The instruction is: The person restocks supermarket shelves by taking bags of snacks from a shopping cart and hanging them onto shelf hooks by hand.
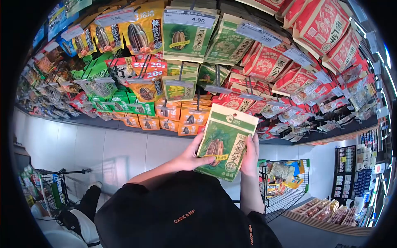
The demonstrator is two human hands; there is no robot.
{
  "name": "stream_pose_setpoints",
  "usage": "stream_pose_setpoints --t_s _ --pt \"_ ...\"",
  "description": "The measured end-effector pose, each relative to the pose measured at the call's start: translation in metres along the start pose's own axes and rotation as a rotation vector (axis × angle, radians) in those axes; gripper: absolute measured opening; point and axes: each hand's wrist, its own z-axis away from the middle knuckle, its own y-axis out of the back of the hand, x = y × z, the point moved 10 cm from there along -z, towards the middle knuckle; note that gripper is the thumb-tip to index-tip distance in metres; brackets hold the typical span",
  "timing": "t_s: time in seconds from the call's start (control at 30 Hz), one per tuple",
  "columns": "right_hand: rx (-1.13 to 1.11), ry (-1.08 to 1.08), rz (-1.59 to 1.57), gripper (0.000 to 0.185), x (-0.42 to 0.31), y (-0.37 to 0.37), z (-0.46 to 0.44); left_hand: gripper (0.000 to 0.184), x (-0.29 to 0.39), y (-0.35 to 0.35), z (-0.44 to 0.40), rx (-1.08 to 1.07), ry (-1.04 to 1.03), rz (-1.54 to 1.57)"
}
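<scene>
A green and cream bag of sunflower seeds is held up in front of my chest, its printed front facing me and slightly tilted. My left hand grips its left edge, with the thumb lying across the lower front. On the opposite edge, my right hand is closed around the side; the fingers behind the bag are hidden. Just beyond hang similar green bags on hooks, under a price tag reading 4.90.
Red and cream bags hang to the right, yellow and orange packets to the left. A shopping cart with several packages stands at my right. Another cart and a person are at the left.
</scene>
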Motion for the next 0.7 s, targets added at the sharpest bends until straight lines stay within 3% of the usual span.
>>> stream_pose_setpoints --t_s 0.13,0.27,0.43,0.53,0.57,0.67,0.7 --pt "-0.114 0.028 0.237 0.039 0.017 -0.01 0.014 0.096 0.02 0.012 -0.001 0.096 -0.241 -0.153" --pt "-0.14 -0.018 0.25 0.049 0.027 -0.02 0.026 0.093 0.023 0.019 -0.001 0.099 -0.201 -0.191" --pt "-0.132 0.139 0.225 0.061 0.001 -0.047 0.023 0.082 0.031 0.025 -0.004 0.132 -0.19 -0.189" --pt "-0.174 0.095 0.372 0.061 0.019 -0.034 0.017 0.08 0.019 0.026 -0.004 0.12 -0.127 -0.48" --pt "-0.145 0.076 0.423 0.057 0.023 -0.029 0.017 0.078 0.01 0.024 -0.003 0.072 -0.043 -0.457" --pt "-0.153 0.023 0.456 0.052 0.045 -0.013 0.015 0.076 -0.017 0.033 0.005 0.22 -0.088 -0.031" --pt "-0.138 0.014 0.42 0.048 0.053 -0.007 0.015 0.073 -0.026 0.039 0.006 0.23 -0.084 -0.131"
